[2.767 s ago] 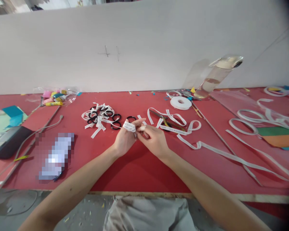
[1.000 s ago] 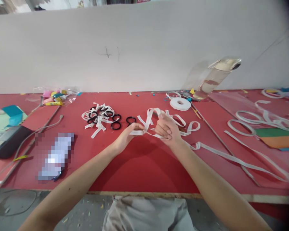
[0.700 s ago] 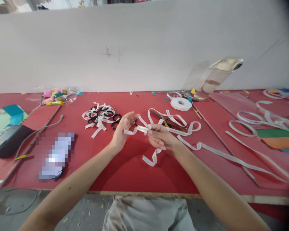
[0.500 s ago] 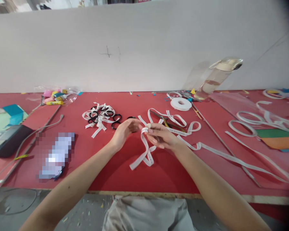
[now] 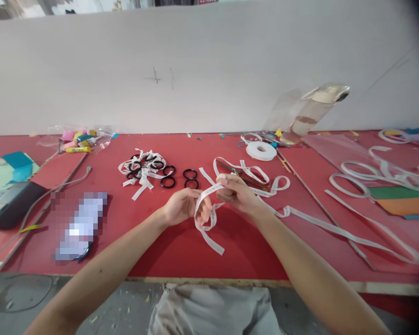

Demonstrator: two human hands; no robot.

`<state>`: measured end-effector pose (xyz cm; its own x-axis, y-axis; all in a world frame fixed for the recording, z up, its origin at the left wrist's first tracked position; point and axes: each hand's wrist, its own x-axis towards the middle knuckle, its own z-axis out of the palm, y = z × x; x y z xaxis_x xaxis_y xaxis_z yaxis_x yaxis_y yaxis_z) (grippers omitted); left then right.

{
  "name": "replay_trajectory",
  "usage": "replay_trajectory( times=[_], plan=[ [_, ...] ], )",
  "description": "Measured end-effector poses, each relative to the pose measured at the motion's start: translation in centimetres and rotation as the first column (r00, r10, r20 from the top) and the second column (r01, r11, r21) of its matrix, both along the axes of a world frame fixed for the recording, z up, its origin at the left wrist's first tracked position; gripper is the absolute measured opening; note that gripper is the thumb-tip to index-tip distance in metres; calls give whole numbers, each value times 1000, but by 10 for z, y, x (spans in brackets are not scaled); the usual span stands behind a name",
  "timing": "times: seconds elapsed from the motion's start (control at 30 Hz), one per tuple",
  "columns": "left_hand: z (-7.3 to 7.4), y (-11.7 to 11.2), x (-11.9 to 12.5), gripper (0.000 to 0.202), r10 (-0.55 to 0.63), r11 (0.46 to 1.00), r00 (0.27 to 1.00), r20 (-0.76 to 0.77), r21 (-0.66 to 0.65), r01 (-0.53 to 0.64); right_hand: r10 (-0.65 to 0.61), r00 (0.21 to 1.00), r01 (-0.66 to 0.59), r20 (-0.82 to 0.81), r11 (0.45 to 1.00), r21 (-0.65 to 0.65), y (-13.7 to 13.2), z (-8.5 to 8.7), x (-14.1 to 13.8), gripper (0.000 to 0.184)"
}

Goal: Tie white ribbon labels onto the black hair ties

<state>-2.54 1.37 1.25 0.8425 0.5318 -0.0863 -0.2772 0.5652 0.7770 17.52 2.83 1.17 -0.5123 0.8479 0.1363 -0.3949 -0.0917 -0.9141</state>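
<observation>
A white printed ribbon (image 5: 208, 191) hangs in loops above the table. My right hand (image 5: 239, 190) pinches it between thumb and fingers. My left hand (image 5: 186, 207) has its fingers curled within the ribbon's loop, the thumb close against the strip; part of its grip is hidden by the ribbon. The loose tail (image 5: 212, 243) dangles below. Just behind my hands lie two black rings (image 5: 191, 178), one above the other. Left of them is a pile of white ribbon bows with black rings (image 5: 145, 168). Scissors (image 5: 246, 179) lie among loose ribbon behind my right hand.
A white ribbon roll (image 5: 261, 150) and a tilted clear bottle (image 5: 309, 114) are at the back right. More ribbon (image 5: 335, 228) trails rightward. At left are a phone (image 5: 82, 225), a cable (image 5: 52, 188) and a dark case (image 5: 19, 204). A white partition (image 5: 195, 70) borders the table.
My left hand has moved down and towards me, into the ribbon's loop. The ribbon's tail has swung right, and the two black rings show fully. My right hand still pinches the ribbon.
</observation>
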Motion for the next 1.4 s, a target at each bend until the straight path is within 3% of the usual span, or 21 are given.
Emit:
replay_trajectory(
  times=[0.1,0.2,0.3,0.4,0.47,0.57,0.67,0.77,0.87,1.0,1.2,1.3,1.4],
  plan=[
    [-3,2,-2,46,-105,994,994,-26,-47,103,-24,1000,24,3,999,44,0,-3,0,50],
    [-1,-1,-2,46,-171,985,981,-91,-14,170,-97,995,95,21,994,62,0,-6,-1,51],
    [4,-7,1,40,-107,990,977,-184,71,121,-263,960,252,90,960,118,2,-8,-2,52],
    [7,-11,4,41,7,985,972,-234,171,34,-458,869,370,186,853,369,3,-7,-3,40],
    [6,-11,5,44,75,977,967,-242,212,-22,-491,844,307,214,771,558,0,-4,-4,28],
    [3,-9,6,45,179,965,959,-220,230,-127,-413,879,119,238,674,729,-6,-1,-7,31],
    [1,-7,6,47,245,955,952,-184,217,-204,-403,869,16,288,603,798,-10,-3,-11,40],
    [0,-6,5,49,253,951,952,-176,228,-210,-475,806,-39,354,554,832,-9,-11,-13,44],
    [1,-4,4,56,201,959,963,-178,234,-157,-541,762,-34,355,515,857,-5,-18,-12,43],
    [2,-3,3,66,26,982,985,-168,190,6,-610,748,61,262,457,887,-7,-14,-12,34],
    [7,-13,9,50,-228,934,952,-207,229,273,-618,777,74,122,282,956,-14,-4,-19,36],
    [10,-17,11,37,-234,939,952,-195,210,274,-591,791,13,161,280,960,-13,-6,-20,35],
    [9,-19,10,34,-243,948,963,-119,183,262,-563,800,-20,210,325,945,-12,-8,-20,32]
  ],
)
